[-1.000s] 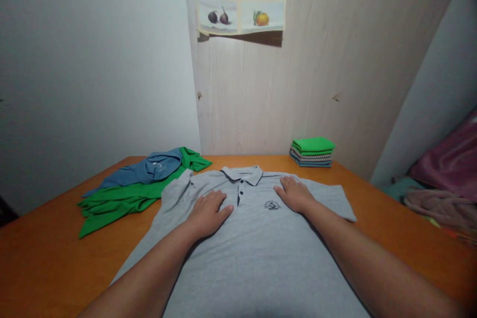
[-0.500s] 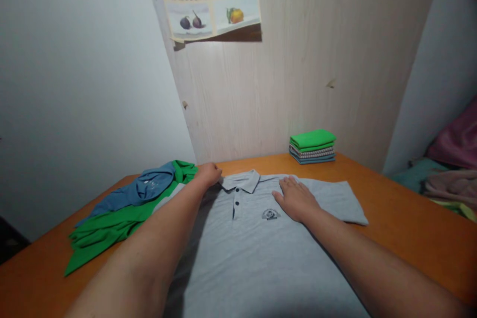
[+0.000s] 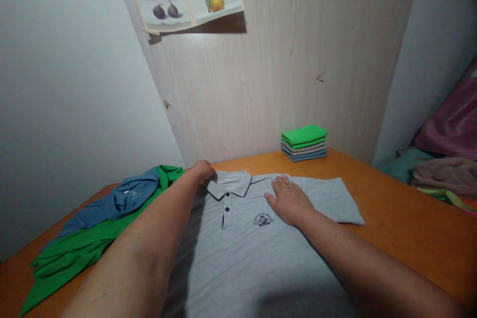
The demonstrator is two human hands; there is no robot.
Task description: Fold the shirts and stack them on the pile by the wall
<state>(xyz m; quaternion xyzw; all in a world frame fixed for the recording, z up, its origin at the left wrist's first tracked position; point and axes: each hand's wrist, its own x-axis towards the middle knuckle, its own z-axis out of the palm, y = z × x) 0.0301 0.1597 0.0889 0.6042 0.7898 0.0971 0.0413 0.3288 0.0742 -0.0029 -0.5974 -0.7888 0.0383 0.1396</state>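
A light grey polo shirt (image 3: pixel 231 253) lies front up and spread out before me, with two dark buttons and a small dark emblem on the chest. My left hand (image 3: pixel 204 171) is at the left end of its collar (image 3: pixel 238 186), fingers closed on the fabric there; the fingertips are partly hidden. Flat on the shirt's right shoulder rests my right hand (image 3: pixel 290 199), fingers stretched out and holding nothing. The right sleeve (image 3: pixel 331 198) extends sideways past it, while my left forearm covers the left sleeve.
Loose green (image 3: pixel 74 253) and blue (image 3: pixel 130 194) garments lie on the orange-brown table (image 3: pixel 402 228) at left. A folded stack of cloths (image 3: pixel 304 143) stands at the back, near the panelled wall (image 3: pixel 231 99). More fabrics (image 3: pixel 443 176) are heaped beyond the table's right edge.
The left side of the collar now lies more spread, with my left hand at it. My right hand stays flat on the shirt. The whole view has shifted slightly.
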